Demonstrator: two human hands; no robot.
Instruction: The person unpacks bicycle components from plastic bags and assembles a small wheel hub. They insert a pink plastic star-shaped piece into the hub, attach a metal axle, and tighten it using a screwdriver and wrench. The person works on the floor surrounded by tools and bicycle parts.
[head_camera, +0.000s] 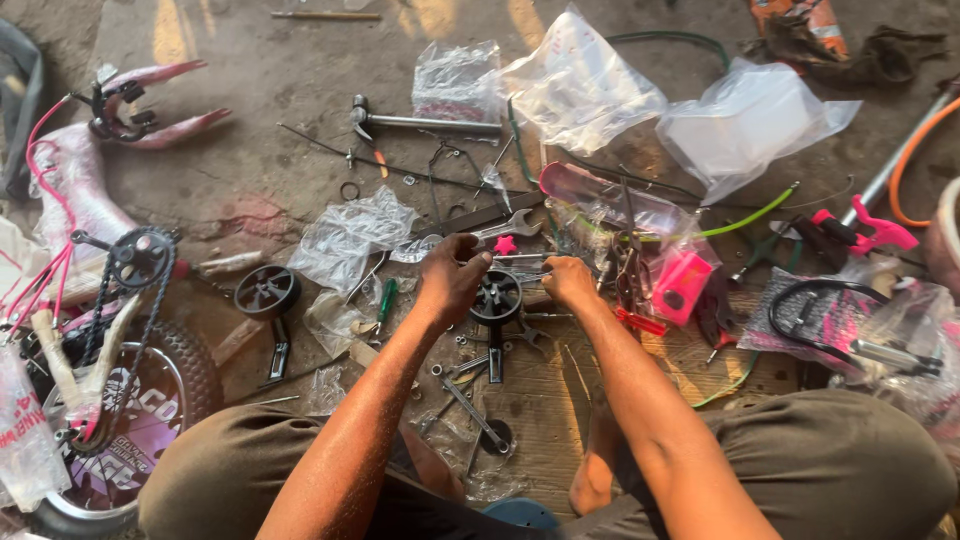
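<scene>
My left hand (450, 282) and my right hand (568, 283) close in on a small black training wheel (496, 297) with its black bracket (495, 352) hanging down, held just above the floor. The left hand grips the wheel's left side. The right hand's fingers pinch at the wheel's right side, near thin metal rods; what they hold is hidden. A pink star-shaped piece (505, 244) and a silver open-end wrench (506, 227) lie just beyond the hands.
A second black training wheel (267, 292) lies at left. A pink child's bicycle with chain and tyre (120, 400) stands far left. Clear plastic bags (580, 90), a hammer (420, 122), spanners (470, 400), red-handled pliers (630, 290) and pink parts (870, 232) litter the floor.
</scene>
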